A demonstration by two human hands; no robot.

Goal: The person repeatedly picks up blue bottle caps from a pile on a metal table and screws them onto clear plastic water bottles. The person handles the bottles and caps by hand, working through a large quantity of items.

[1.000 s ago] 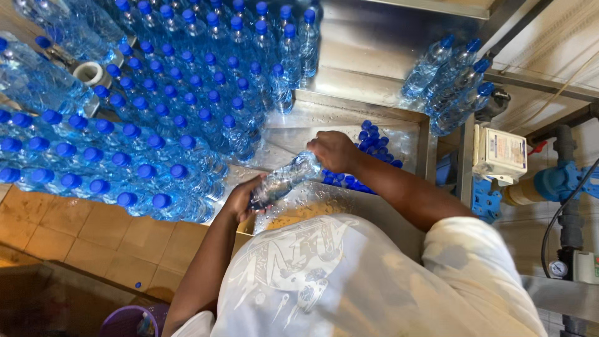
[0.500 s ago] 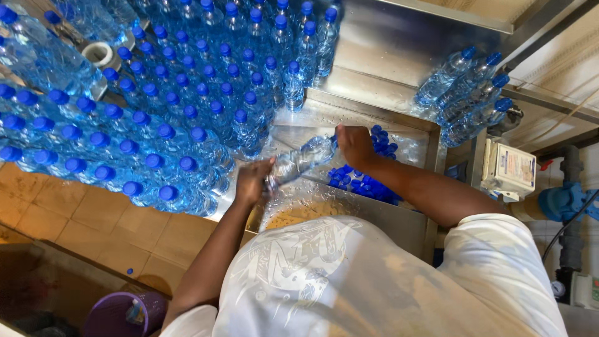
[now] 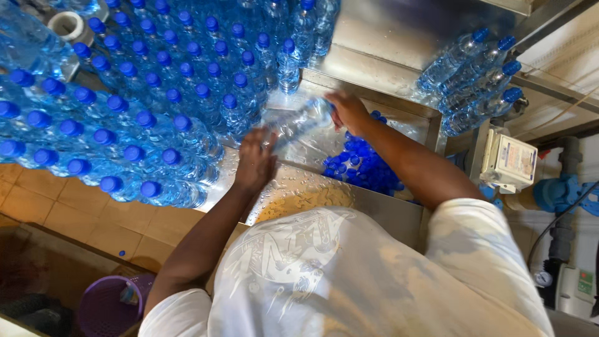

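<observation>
A clear water bottle (image 3: 299,122) lies tilted between both hands: left hand (image 3: 254,161) grips its base, right hand (image 3: 348,111) closes over its neck. Dozens of capped bottles (image 3: 143,118) stand left; loose blue caps (image 3: 362,163) remain below the right hand.

The scene is brightly and evenly lit, with soft shadows only, the darkest patch lying low and far to the left of the left hand's (image 3: 254,161) grip. Glare washes over the wet steel worktop (image 3: 380,37) above and beside the right hand's (image 3: 349,111) grip, and droplets glint below it. The clear bottle (image 3: 298,122) between both grips is smeared by motion blur, and the picture's corners bend outward.
</observation>
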